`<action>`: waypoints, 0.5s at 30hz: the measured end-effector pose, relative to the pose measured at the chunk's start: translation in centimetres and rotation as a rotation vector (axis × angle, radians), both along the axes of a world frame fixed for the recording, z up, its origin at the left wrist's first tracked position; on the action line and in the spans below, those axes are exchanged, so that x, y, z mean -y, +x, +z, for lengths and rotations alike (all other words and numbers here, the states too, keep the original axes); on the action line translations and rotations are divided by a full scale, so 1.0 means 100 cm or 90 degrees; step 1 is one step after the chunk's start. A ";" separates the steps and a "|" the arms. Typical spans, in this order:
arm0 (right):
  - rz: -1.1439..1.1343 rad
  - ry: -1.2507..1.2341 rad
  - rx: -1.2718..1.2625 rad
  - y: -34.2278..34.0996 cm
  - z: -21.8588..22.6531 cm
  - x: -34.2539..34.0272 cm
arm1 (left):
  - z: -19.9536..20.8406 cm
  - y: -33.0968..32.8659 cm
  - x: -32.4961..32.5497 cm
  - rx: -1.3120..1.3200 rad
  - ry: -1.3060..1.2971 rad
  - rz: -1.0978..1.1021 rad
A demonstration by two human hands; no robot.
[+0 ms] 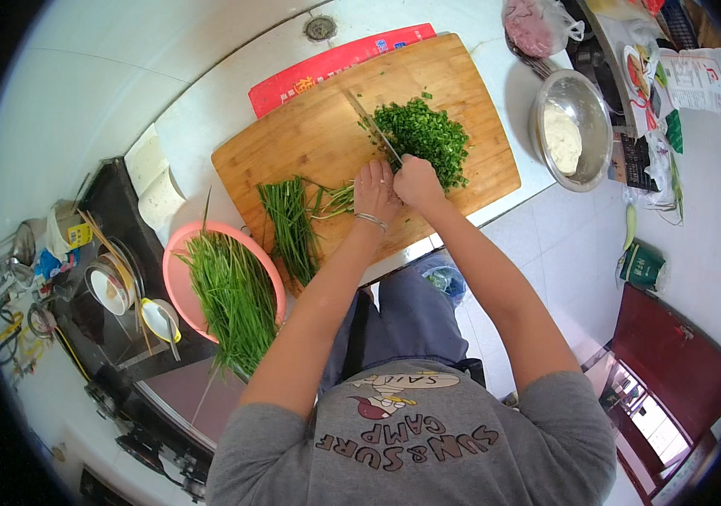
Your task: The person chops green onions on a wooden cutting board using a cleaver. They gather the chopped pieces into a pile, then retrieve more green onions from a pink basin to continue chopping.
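Observation:
My right hand (419, 182) is closed round the handle of a kitchen knife (374, 128), whose blade slants away to the upper left over the wooden cutting board (453, 67). Beside it, my left hand (375, 196) holds a few garlic chives (337, 201) down on the board, its fingers close to the knife. A mound of finely chopped green chives (424, 139) lies right of the blade. Farther left on the board rests a bunch of uncut chives (289, 226). My fingertips partly hide the stalks under them.
A pink basin (177, 274) heaped with long chives (230, 291) stands left of the board. At the right is a metal bowl (595, 164) of pale dough (561, 139), with a bag of pinkish meat (538, 27) behind it. Bowls (112, 287) and chopsticks (101, 234) sit far left.

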State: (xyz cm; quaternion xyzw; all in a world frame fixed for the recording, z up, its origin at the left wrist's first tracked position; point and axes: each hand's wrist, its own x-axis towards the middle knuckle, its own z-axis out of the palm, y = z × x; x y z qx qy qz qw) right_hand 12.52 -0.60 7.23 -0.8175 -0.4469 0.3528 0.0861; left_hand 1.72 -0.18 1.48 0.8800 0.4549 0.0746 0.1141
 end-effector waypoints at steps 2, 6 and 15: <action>-0.007 0.011 0.002 0.012 0.001 0.011 | 0.005 0.004 -0.003 -0.022 -0.007 0.012; -0.013 0.036 -0.003 0.019 0.024 0.050 | 0.021 0.004 0.008 -0.083 -0.002 0.051; 0.011 -0.069 0.003 0.006 0.025 0.067 | 0.004 0.003 0.006 -0.050 -0.008 0.079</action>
